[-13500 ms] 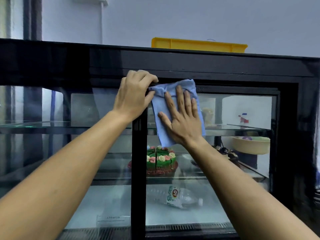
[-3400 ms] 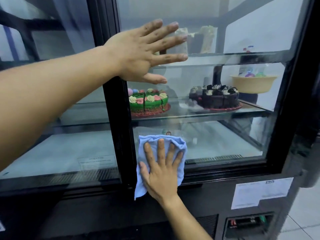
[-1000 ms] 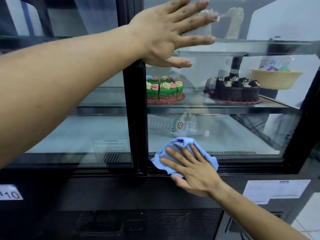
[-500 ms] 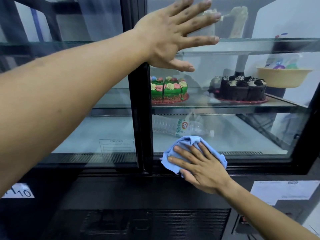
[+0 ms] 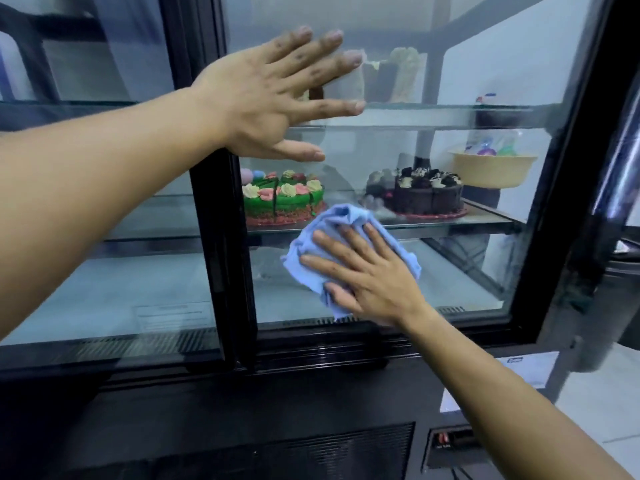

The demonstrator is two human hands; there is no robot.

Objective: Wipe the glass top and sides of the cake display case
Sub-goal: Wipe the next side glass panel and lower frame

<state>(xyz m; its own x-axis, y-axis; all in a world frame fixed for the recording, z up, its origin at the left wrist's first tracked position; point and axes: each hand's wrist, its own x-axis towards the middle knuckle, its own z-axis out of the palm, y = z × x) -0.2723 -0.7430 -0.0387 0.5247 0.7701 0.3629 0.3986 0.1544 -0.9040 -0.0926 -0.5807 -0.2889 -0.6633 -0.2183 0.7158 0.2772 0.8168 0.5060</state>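
A black-framed cake display case [image 5: 568,188] with sliding glass doors fills the view. My right hand [image 5: 367,275] lies flat with straight fingers on a crumpled blue cloth [image 5: 332,220], pressing it against the lower part of the right glass door [image 5: 450,271]. Higher up, my left hand [image 5: 277,95] rests spread and flat on the same glass, near the black centre post [image 5: 221,237].
Inside the case a green decorated cake [image 5: 282,197] and a chocolate cake [image 5: 427,192] stand on the middle glass shelf. A yellow bowl [image 5: 491,169] shows at the right. A black vent panel [image 5: 311,452] and white label [image 5: 526,372] sit below the doors.
My right hand has slid the blue cloth up from the door's bottom rail to the level of the middle shelf. My left hand stays flat on the glass.
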